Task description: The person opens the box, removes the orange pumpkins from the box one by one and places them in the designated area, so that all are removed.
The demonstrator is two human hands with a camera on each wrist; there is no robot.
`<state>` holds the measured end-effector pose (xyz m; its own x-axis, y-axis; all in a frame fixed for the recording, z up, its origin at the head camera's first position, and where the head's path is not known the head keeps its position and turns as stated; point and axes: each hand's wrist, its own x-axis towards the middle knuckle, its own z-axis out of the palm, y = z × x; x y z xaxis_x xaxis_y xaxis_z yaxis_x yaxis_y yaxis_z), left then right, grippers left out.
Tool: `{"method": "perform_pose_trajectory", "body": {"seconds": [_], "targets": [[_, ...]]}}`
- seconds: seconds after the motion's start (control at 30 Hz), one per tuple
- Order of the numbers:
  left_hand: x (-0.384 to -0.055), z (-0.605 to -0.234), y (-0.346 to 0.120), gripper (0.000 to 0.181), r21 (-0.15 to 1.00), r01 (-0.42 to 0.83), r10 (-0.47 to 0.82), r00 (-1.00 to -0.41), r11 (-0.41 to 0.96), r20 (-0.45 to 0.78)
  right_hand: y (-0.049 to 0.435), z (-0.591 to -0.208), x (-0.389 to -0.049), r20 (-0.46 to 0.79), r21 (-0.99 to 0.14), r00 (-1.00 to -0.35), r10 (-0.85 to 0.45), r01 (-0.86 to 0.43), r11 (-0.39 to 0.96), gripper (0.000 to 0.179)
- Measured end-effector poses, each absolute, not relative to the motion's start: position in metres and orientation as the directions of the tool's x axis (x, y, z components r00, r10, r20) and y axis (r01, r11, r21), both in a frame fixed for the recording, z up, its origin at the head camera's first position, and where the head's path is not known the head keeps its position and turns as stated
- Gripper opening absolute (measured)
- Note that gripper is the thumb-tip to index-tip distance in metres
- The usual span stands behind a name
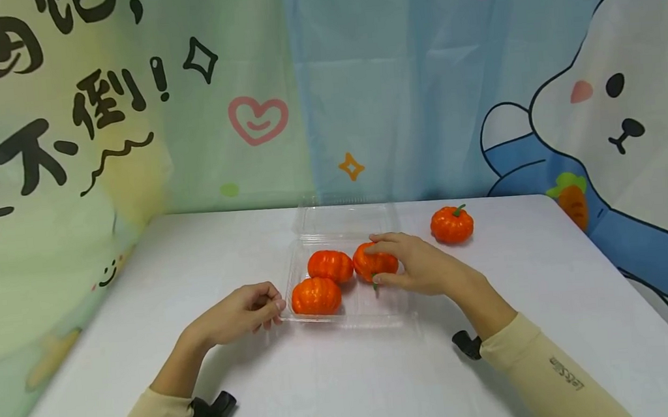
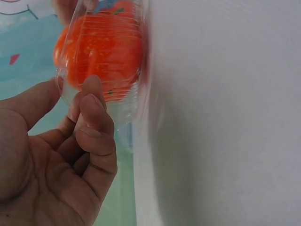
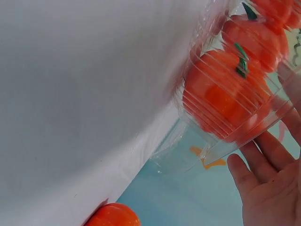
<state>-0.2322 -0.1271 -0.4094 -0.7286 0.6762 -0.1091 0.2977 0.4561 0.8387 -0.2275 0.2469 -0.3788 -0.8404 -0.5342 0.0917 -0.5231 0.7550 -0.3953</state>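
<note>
A clear plastic clamshell box [image 1: 377,306] lies on the table with its lid [image 1: 347,220] folded back. Inside are a small orange toy pumpkin [image 1: 316,296] at the front left, a second pumpkin [image 1: 330,266] behind it, and a third pumpkin [image 1: 376,262] at the right. My left hand [image 1: 241,314] pinches the box's front left corner between thumb and fingers. At the right side, my right hand [image 1: 423,263] holds the third pumpkin, thumb in front and fingers over its top. In the right wrist view, the box wall partly covers this pumpkin [image 3: 221,99].
Another orange pumpkin [image 1: 452,225] with a green stem sits on the white table [image 1: 348,384], behind and right of the box. A printed curtain [image 1: 372,101] hangs along the table's back edge. Black wrist mounts [image 1: 213,410] stick out from both sleeves.
</note>
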Motion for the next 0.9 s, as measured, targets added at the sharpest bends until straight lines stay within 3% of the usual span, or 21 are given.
{"method": "perform_pose_trajectory", "body": {"seconds": [0.9], "targets": [[-0.232, -0.414, -0.125, 0.022, 0.837, 0.3, 0.678, -0.727, 0.457, -0.109, 0.245, -0.376, -0.211, 0.099, -0.331, -0.774, -0.625, -0.618, 0.713, 0.054]]}}
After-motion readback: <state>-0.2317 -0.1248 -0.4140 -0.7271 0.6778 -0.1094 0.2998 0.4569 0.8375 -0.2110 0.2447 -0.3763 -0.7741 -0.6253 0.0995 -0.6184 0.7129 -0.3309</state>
